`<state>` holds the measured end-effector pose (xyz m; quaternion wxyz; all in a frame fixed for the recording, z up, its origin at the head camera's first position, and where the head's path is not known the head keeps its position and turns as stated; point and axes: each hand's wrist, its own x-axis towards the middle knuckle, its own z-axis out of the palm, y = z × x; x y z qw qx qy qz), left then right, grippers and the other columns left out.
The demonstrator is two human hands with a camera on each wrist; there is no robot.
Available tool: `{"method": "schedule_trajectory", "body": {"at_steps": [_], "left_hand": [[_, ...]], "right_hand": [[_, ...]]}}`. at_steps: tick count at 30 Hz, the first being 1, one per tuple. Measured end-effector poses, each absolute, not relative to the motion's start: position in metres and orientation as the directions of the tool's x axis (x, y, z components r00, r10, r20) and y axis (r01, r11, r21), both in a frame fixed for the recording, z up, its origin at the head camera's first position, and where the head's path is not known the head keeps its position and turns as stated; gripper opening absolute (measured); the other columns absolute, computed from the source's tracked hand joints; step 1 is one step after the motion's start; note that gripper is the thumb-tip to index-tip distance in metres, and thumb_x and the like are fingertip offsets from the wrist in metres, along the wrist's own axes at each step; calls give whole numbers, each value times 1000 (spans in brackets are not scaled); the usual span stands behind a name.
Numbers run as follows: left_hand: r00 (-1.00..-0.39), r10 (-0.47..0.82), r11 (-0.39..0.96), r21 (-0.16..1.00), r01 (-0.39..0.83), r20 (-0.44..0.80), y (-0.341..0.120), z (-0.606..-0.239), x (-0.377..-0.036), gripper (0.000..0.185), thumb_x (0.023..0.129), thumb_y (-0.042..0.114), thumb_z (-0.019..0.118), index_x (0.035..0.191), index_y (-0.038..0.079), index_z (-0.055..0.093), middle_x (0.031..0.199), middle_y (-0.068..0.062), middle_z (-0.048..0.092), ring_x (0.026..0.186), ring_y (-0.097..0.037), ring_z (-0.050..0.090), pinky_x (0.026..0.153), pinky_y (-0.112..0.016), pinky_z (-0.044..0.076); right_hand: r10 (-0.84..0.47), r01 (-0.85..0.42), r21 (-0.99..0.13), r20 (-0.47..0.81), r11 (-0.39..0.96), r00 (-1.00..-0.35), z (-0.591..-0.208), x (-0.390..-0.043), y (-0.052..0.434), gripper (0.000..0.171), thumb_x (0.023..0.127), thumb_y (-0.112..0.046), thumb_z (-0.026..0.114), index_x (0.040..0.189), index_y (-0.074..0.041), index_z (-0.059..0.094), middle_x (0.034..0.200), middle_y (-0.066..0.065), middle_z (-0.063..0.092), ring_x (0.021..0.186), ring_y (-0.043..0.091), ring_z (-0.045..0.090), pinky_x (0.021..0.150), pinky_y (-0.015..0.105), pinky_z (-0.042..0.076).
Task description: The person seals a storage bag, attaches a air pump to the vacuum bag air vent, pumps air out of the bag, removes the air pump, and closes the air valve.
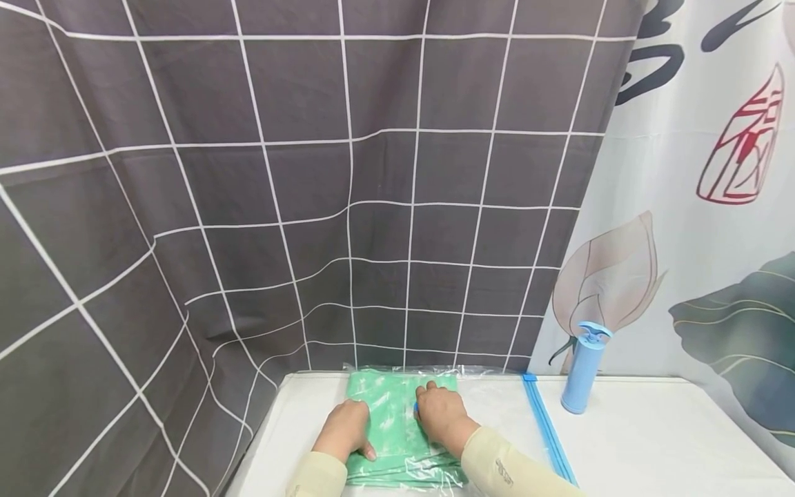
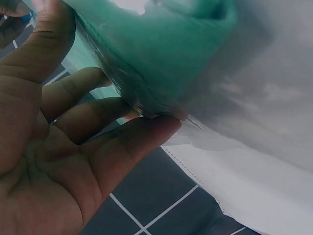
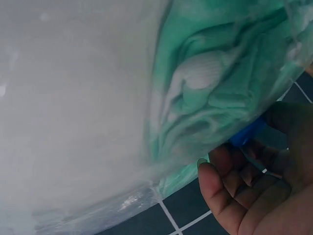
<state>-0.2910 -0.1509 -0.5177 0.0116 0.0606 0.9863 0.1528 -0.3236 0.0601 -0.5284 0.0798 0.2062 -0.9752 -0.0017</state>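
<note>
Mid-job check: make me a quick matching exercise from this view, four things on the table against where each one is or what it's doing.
1 left hand
2 right hand
3 blue pump
4 zip strip

a stands upright by the lotus curtain
b rests on the green cloth's left part
c runs along the bag's right edge
d fingers curled on the bag beside a small blue part

1-b, 2-d, 3-a, 4-c

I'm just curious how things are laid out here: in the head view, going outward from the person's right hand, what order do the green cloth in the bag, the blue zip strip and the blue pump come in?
From the right hand:
1. Green cloth in the clear bag, directly under the hand.
2. Blue zip strip, to the hand's right on the white table.
3. Blue pump, standing farther right, near the curtain.
</note>
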Motion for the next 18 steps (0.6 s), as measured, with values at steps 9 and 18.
{"method": "schedule_trajectory", "body": {"at_steps": [9,18], "left_hand": [[-992,123,945,307,115,-8,-152,-519,-293,56,51,24,110,89,-4,80,76,-13,74,72,-24,66,91,-53,71],[-991,134,947,294,129,5,-151,-521,-295,56,50,25,110,89,-2,80,80,-14,76,76,-28,69,94,-54,69]], "right_hand": [[-460,-467,-3,161,884,-873,-523,-320,63,36,90,-15,92,120,-13,74,112,13,70,88,32,73,69,49,70],[-379,-391,-70,141,918,-915,-519,-324,65,45,101,-34,84,129,-1,75,121,21,78,103,38,81,78,53,73]]}}
